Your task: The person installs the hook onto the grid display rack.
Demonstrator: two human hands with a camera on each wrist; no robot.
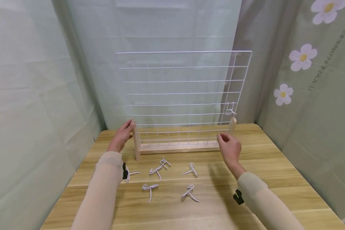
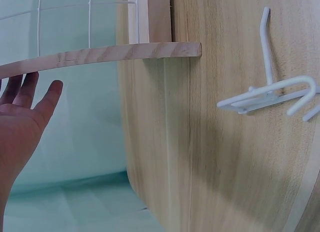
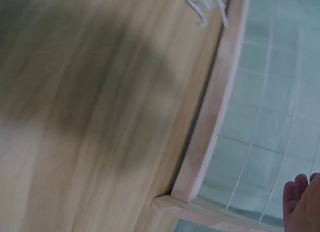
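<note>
Wire grid [image 1: 184, 93] stood upright on the table [image 1: 166, 214], its wooden base [image 1: 178, 148] running sideways from the left hand [image 1: 122, 134], relaxed fingers touching the left post [image 1: 136, 143], toward the nearby right hand [image 1: 230, 148], curled around nothing visible.

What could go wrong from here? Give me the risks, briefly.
1. The left hand touches the stand's left wooden upright; a hard push there might shift or tip the stand and its wire grid panel.
2. The right hand is just below the hung white wire hook; bumping it on the way up could knock it loose.
3. The left sleeve is right beside a loose white wire hook and may snag it.
</note>
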